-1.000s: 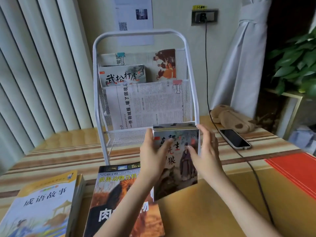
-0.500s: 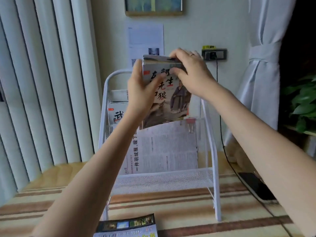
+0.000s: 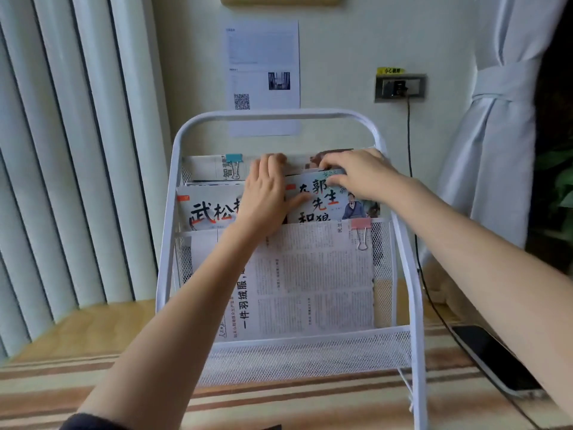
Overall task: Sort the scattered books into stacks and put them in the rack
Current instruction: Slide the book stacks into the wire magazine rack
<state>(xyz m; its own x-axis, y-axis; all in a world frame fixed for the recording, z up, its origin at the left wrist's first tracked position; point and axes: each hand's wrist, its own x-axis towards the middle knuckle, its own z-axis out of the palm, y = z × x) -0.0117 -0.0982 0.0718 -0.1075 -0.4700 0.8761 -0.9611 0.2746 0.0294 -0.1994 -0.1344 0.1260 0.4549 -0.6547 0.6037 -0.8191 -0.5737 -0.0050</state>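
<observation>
A white wire rack [image 3: 273,114] stands on the table. In its middle tier, on the right, sits a stack of picture books [image 3: 322,203] with a robed figure on the cover. My right hand [image 3: 356,175] grips the stack's top edge. My left hand [image 3: 266,193] holds its left side, thumb on the cover and fingers reaching over the top. Beside it on the left stands another picture book [image 3: 210,209] with red and black characters, partly hidden by my left hand.
A clipped newspaper [image 3: 310,280] fills the lower tier, and another clipped paper [image 3: 217,169] stands in the top tier. A phone [image 3: 496,358] on a charging cable lies on the striped tablecloth at the right. Vertical blinds hang left, a curtain right.
Both hands carried the stack of picture books up from the table, over the rack's top bar, and lowered it into the middle tier. The view has tilted up and closer to the rack.
</observation>
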